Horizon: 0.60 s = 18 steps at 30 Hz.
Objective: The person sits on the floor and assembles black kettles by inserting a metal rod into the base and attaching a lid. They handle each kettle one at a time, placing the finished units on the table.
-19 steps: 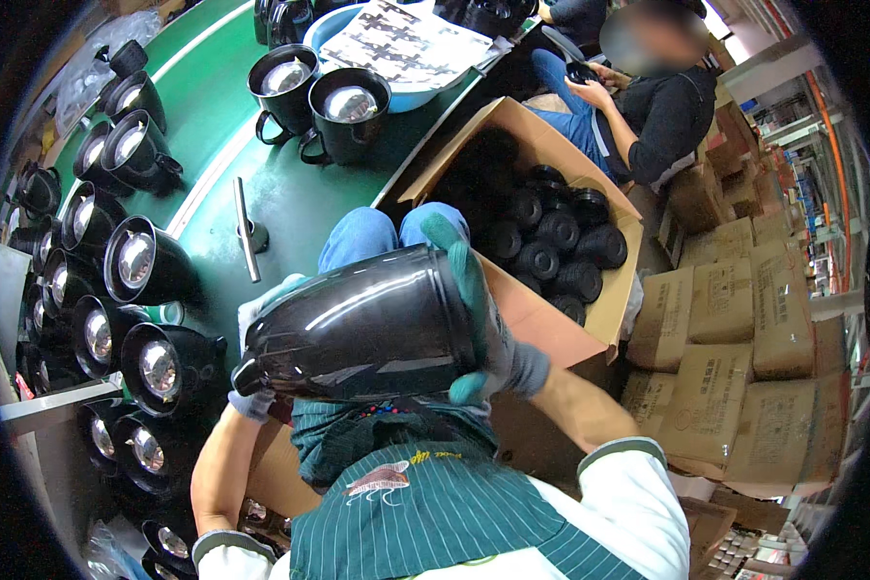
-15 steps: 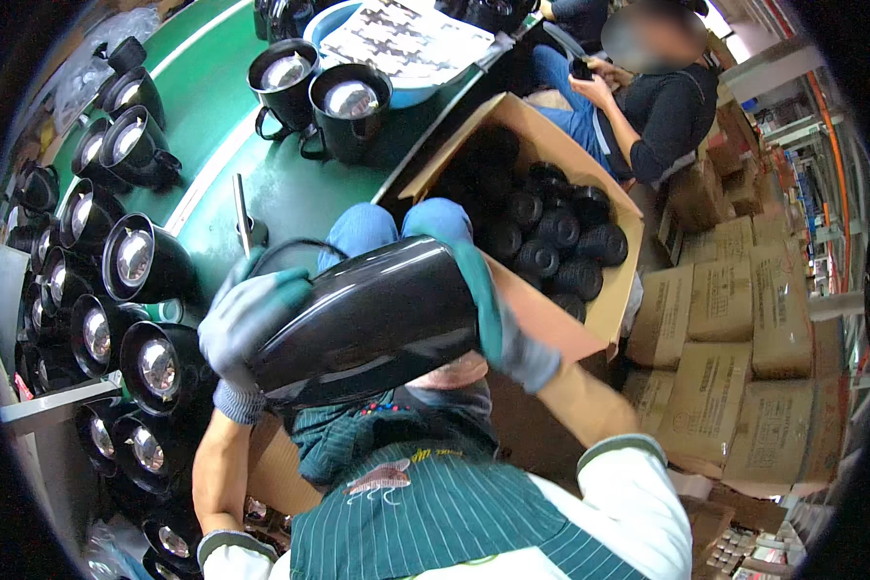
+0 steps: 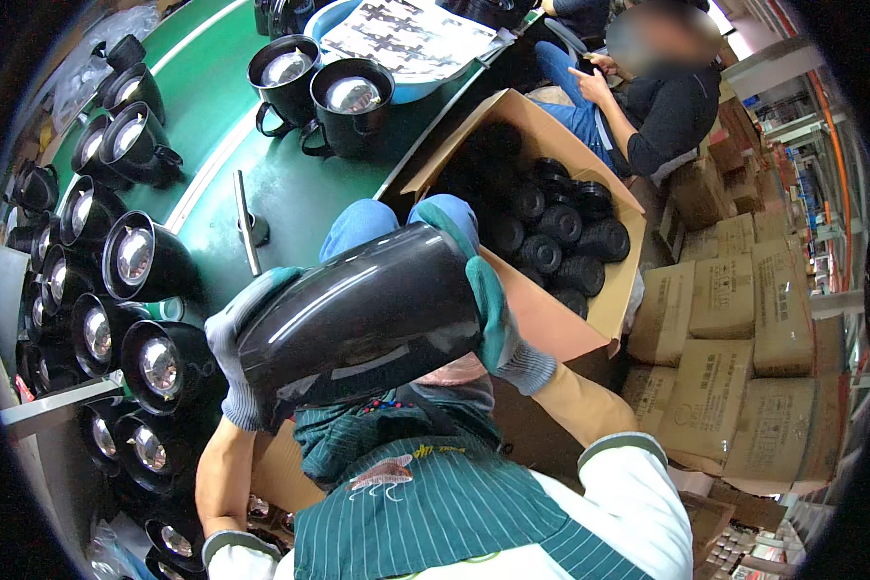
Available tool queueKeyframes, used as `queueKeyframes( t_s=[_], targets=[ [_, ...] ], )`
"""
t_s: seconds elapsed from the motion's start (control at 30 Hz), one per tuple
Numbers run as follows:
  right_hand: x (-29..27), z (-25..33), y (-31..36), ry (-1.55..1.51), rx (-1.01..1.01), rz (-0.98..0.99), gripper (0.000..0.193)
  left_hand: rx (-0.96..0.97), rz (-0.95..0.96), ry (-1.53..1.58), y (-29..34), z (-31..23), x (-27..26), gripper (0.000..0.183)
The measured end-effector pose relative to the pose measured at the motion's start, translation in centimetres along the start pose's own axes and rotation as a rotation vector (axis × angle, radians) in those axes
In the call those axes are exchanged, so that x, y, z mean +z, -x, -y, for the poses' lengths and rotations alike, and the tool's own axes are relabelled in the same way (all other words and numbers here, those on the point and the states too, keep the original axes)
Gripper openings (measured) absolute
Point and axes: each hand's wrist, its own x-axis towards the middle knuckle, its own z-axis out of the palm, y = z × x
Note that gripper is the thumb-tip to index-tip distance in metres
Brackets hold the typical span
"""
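Across my lap lies a large glossy black jug body [image 3: 358,314], tilted on its side and tapering toward the left. My left hand [image 3: 245,333], in a grey and green work glove, is wrapped round its narrower left end. At the wider right end my right hand [image 3: 493,314], gloved alike, grips the rim, its fingers reaching over the top edge. Whatever is inside the jug is hidden, and no handle shows on it. Just beyond my left hand, a metal rod [image 3: 246,222] stands up beside a small dark round piece on the green table [image 3: 290,184].
Several black jugs with silvery domed insides [image 3: 159,367] crowd the left; two similar jugs [image 3: 350,101] stand ahead near a blue basin [image 3: 411,92]. On the right, an open carton [image 3: 551,324] holds black round caps [image 3: 561,224]. Stacked boxes [image 3: 706,396] and a seated person [image 3: 662,121] are beyond.
The jug body has turned in my hands, so the dark handle loop near my left hand no longer shows. Its right end is slightly higher, and both hands have shifted their grip.
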Motion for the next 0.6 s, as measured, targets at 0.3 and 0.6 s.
queueKeyframes(
  t_s=[0.3,0.6],
  targets=[
    [0.9,7.1,-2.4,-0.188,0.078,-0.059,0.096,-0.22,0.042,0.211,0.9,0.0,1.2,0.037],
    [-2.1,0.1,3.3,0.019,0.131,-0.118,0.078,0.365,0.056,-0.31,-0.8,-4.4,0.3,0.041]
  ],
)
